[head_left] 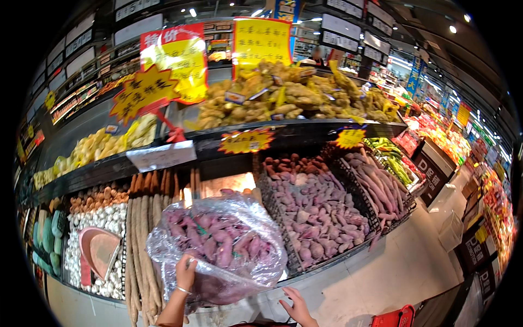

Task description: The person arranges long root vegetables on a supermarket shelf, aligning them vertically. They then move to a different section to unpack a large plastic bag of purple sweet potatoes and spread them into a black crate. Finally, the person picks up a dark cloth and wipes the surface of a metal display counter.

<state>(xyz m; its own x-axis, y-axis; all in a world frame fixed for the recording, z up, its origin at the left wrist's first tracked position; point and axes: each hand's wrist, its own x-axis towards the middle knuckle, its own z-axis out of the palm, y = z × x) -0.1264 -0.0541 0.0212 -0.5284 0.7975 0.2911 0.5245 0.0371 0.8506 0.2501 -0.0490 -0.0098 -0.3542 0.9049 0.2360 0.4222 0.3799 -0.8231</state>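
Note:
A large clear plastic bag (234, 280) full of purple sweet potatoes (220, 240) stands in front of me, its mouth spread wide. My left hand (186, 274), with a thin bracelet at the wrist, is closed on the near left edge of the bag. My right hand (297, 308) is off the bag's lower right, fingers apart, with nothing in it. To the right of the bag, a black crate (292, 256) holds many loose purple sweet potatoes (321, 218). Long pale yams (139, 245) lie on the left of the bag.
White garlic (73, 234) with a pink scoop (101, 253) on it lies at the left, beside green gourds (46, 237). A shelf above bears ginger (294, 92) and price signs (261, 43). A red basket (395, 317) is at the lower right; fruit stands (430, 131) line the aisle.

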